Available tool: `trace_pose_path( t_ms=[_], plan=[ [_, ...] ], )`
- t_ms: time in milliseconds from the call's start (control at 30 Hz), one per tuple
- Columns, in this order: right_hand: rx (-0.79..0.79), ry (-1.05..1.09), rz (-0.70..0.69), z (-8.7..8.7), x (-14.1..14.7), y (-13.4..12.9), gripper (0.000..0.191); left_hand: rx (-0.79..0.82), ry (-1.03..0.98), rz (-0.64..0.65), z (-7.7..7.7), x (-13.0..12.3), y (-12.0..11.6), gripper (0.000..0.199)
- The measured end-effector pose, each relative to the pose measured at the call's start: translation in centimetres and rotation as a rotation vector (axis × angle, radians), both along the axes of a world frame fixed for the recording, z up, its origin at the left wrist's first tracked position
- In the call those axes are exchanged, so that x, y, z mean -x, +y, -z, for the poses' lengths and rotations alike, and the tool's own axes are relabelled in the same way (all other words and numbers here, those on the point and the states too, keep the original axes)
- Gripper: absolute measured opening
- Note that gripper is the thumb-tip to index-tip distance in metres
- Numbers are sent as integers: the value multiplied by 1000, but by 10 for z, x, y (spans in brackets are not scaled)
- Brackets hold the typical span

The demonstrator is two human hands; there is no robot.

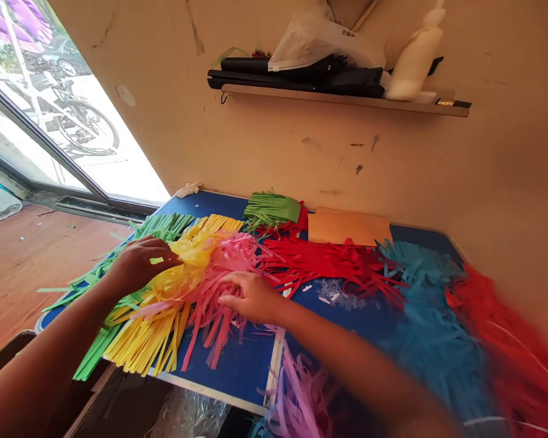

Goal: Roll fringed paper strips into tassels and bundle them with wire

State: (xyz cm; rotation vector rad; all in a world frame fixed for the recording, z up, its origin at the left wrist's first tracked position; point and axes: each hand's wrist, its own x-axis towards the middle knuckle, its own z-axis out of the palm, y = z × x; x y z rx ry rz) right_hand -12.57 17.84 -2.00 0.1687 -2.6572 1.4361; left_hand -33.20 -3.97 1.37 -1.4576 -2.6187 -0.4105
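Note:
My left hand [142,263] is over the yellow paper fringe [150,337], its thumb and fingertips pinched together at the gathered yellow strips. To its right, my right hand [251,297] hovers at the pink paper fringe [240,250], thumb and forefinger curved and apart, with pink strips around the fingertips. The pink and yellow strips overlap between both hands. Green paper fringe [95,353] lies under and left of the yellow one. Red fringe [319,258] spreads beyond my right hand.
The blue table [237,359] also bears a folded green fringe [274,207], an orange sheet [349,226], clear plastic bits [338,295], blue fringe [438,322] and purple strips [299,389]. A wall shelf [347,100] holds a white bottle [415,58]. A doorway opens at left.

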Motion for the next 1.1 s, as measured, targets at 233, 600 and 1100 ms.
trace_pose_path(
  t_ms=[233,600,1100],
  plan=[
    [154,-138,-130,6,65,-37,81,-41,54,-283,-16,-15,-11,56],
    [-95,-158,-206,35,59,-44,70,85,368,-569,-61,-26,30,40],
    [1675,46,167,-9,-54,25,59,-248,677,460,-36,-167,151,21]
  ],
)
